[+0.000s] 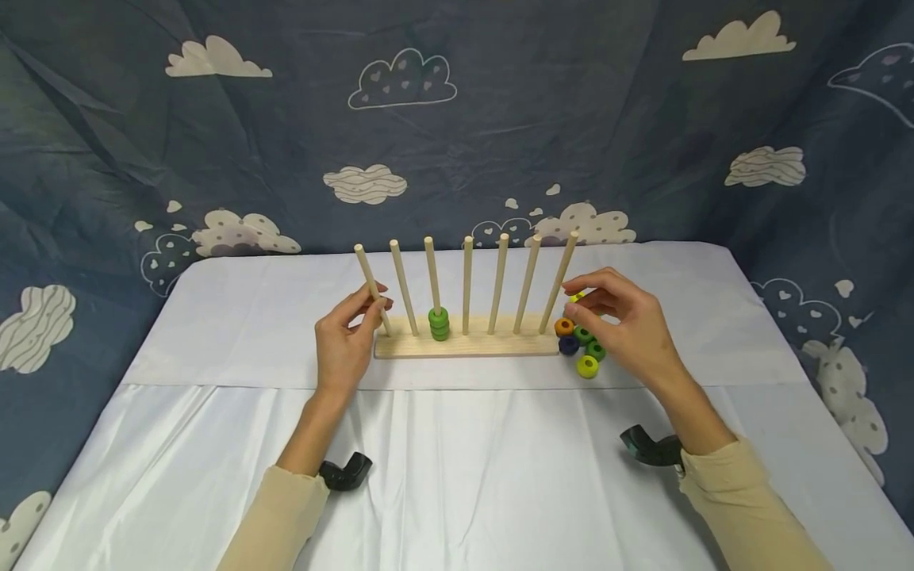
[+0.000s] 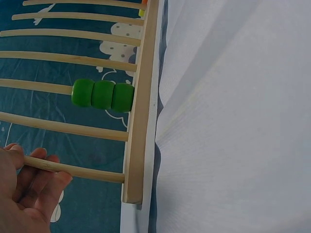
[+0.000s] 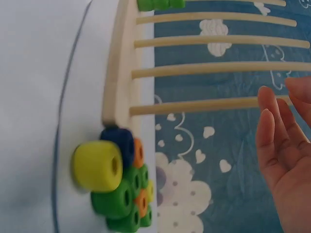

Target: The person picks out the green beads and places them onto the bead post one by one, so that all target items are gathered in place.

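Left hand pinches the leftmost peg, thumb against fingers, partway up. Right hand: fingers loosely bent, thumb apart, nothing seen held; it is right at the rightmost peg, but can't tell whether fingertips touch it.

Both pegs belong to a wooden rack, seven pegs on one long base, standing upright in the middle of the table. Third peg from left carries three green beads, stacked down at the base. The other six pegs have no beads on them.

Loose beads in a heap just beside the base's right end: orange bead, dark blue bead, yellow bead out front, several green beads, more orange and yellow farther back. Right hand covers part of the heap in the head view; exact count unclear.

Black devices on both wrists, at the beige sleeves. White cloth under everything; dark blue cloud-print backdrop behind.
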`<action>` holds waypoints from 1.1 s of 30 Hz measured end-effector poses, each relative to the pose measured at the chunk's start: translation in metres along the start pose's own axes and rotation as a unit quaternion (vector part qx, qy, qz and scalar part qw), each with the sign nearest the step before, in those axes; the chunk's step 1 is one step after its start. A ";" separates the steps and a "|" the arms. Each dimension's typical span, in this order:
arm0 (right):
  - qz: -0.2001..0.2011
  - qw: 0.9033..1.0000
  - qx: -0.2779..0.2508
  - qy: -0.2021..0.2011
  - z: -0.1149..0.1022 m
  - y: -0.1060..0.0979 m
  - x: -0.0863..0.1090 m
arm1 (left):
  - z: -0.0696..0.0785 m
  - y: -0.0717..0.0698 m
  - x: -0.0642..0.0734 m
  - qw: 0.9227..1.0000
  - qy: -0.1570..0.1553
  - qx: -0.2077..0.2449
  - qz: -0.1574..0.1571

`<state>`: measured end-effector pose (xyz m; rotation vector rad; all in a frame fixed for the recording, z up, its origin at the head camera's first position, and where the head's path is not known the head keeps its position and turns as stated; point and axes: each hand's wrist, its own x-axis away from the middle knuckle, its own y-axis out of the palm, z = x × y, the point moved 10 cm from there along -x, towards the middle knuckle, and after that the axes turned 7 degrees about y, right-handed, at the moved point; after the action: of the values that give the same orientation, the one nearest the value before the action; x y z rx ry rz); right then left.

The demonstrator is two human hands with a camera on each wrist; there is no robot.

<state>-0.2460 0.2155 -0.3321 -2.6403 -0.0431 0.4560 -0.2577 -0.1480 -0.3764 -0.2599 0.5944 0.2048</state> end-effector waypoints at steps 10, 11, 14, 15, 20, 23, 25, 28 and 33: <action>0.005 0.998 0.038 0.048 0.027 -0.014 0.007 | -0.001 0.000 0.000 1.000 0.000 0.003 -0.001; 0.005 0.998 0.042 0.049 0.029 -0.015 0.007 | -0.001 0.001 -0.001 1.000 0.001 0.003 -0.001; 0.003 0.997 0.049 0.052 0.033 -0.018 0.008 | -0.002 0.001 -0.001 1.000 0.001 0.002 -0.003; 0.002 0.997 0.052 0.053 0.035 -0.019 0.008 | -0.001 0.001 -0.001 1.000 0.001 0.001 -0.004; -0.002 0.996 0.074 0.057 0.042 -0.022 0.008 | 0.000 0.001 -0.001 1.000 0.000 0.000 -0.006; -0.008 0.994 0.087 0.063 0.047 -0.023 0.008 | 0.001 -0.001 -0.001 1.000 0.000 0.001 -0.003; -0.015 0.993 0.096 0.068 0.051 -0.023 0.009 | 0.001 -0.002 -0.001 1.000 0.000 -0.001 -0.002; -0.027 0.990 0.110 0.079 0.058 -0.025 0.011 | 0.001 -0.001 -0.002 1.000 -0.001 0.003 -0.004; -0.046 0.986 0.126 0.096 0.069 -0.028 0.014 | 0.000 0.000 -0.002 1.000 -0.002 0.003 -0.008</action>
<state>-0.2539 0.2722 -0.3818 -2.4093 -0.0422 0.1626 -0.2595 -0.1480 -0.3751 -0.2581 0.5896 0.1876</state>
